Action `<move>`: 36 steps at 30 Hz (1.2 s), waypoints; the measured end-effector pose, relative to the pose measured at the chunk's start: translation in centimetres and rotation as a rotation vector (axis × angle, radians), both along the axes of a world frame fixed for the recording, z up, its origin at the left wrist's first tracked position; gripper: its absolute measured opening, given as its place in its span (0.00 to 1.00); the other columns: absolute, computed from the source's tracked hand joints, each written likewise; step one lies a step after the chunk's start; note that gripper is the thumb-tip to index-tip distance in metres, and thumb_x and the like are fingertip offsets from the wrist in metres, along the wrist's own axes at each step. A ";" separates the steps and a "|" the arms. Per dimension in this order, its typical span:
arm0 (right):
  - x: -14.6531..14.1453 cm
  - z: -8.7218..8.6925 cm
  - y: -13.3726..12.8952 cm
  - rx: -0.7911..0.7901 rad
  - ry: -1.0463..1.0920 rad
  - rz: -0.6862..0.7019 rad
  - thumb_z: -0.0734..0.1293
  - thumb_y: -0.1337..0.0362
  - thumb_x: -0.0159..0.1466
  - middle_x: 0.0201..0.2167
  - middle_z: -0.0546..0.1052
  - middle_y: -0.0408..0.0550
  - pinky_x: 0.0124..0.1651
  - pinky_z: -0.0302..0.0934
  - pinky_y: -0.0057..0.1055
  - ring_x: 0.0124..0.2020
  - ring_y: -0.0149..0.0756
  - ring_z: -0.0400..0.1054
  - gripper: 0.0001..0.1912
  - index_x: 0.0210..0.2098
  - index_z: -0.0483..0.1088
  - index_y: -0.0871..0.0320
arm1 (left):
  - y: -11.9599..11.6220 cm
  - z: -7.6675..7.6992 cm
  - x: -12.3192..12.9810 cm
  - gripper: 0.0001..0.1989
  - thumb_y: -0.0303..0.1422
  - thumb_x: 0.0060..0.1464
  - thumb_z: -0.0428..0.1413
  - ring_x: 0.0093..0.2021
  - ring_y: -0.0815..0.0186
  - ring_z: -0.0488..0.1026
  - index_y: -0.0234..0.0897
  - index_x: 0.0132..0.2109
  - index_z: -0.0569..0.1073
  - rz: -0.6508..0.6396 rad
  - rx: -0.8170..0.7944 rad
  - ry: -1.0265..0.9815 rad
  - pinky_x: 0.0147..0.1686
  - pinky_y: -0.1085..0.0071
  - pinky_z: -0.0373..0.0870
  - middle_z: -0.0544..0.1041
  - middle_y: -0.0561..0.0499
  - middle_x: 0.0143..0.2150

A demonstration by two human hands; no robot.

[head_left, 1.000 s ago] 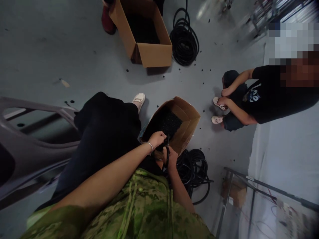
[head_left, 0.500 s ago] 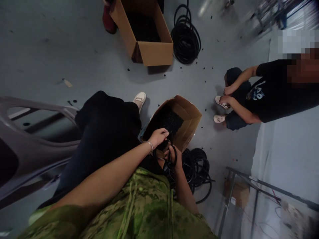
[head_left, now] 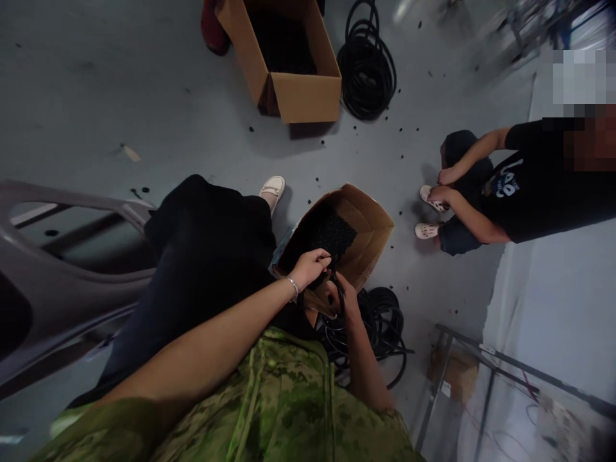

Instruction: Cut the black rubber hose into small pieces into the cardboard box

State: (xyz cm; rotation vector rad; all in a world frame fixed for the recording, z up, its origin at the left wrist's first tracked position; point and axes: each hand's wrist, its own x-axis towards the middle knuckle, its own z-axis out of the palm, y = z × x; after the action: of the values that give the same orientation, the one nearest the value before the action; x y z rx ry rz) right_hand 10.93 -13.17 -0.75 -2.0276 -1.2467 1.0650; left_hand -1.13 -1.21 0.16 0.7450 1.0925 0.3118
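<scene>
Over the near side of an open cardboard box (head_left: 373, 231), my left hand (head_left: 310, 268) is closed in a pinch on the end of a black hose (head_left: 301, 299), most of which is hidden beneath the hand. My right hand (head_left: 350, 301), just to its right, is wrapped round the black handles of a pair of scissors (head_left: 341, 294). The scissors' blades point up toward my left fingertips, but are too dark to make out clearly. Inside the box lies a heap of small black pieces (head_left: 334, 234).
Coiled black hose (head_left: 385, 314) lies right of my box. Farther off stand a second cardboard box (head_left: 308, 99) with black pieces and another hose coil (head_left: 368, 80). A person (head_left: 500, 186) squats at right. A grey chair (head_left: 72, 269) is at left, a metal frame (head_left: 486, 350) lower right.
My right hand has turned slightly, and the scissors' handle loops look closer together than before. My left hand stays nearly in place. The whole view has shifted a little.
</scene>
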 end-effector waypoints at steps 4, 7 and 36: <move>0.2 0.4 0.4 -0.026 0.089 0.015 0.62 0.55 0.65 0.35 0.77 0.46 0.37 0.65 0.29 0.30 0.34 0.70 0.22 0.54 0.70 0.58 | 0.0 0.0 0.0 0.04 0.30 0.49 0.57 0.22 0.73 0.63 0.34 0.34 0.74 0.001 0.042 -0.010 0.25 0.77 0.58 0.66 0.58 0.20; 0.3 0.6 0.6 -0.035 0.115 0.022 0.61 0.54 0.65 0.37 0.78 0.47 0.37 0.66 0.30 0.31 0.35 0.70 0.23 0.55 0.70 0.59 | 0.0 -0.2 0.1 0.05 0.31 0.49 0.57 0.22 0.73 0.64 0.34 0.34 0.74 -0.005 0.058 -0.005 0.25 0.77 0.59 0.67 0.58 0.20; -1.3 -1.4 -2.3 0.033 -0.152 -0.066 0.62 0.55 0.63 0.33 0.80 0.47 0.39 0.67 0.33 0.32 0.39 0.74 0.18 0.46 0.76 0.58 | -0.2 -1.0 -0.2 0.07 0.34 0.48 0.58 0.18 0.75 0.56 0.34 0.28 0.72 -0.131 0.053 0.048 0.20 0.77 0.52 0.65 0.58 0.17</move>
State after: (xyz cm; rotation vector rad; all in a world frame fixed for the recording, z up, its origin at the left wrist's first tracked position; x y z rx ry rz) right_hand 9.66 -15.45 -2.13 -2.1420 -1.2542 0.8679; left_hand -1.29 -1.38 -0.79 0.8712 1.0785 0.2128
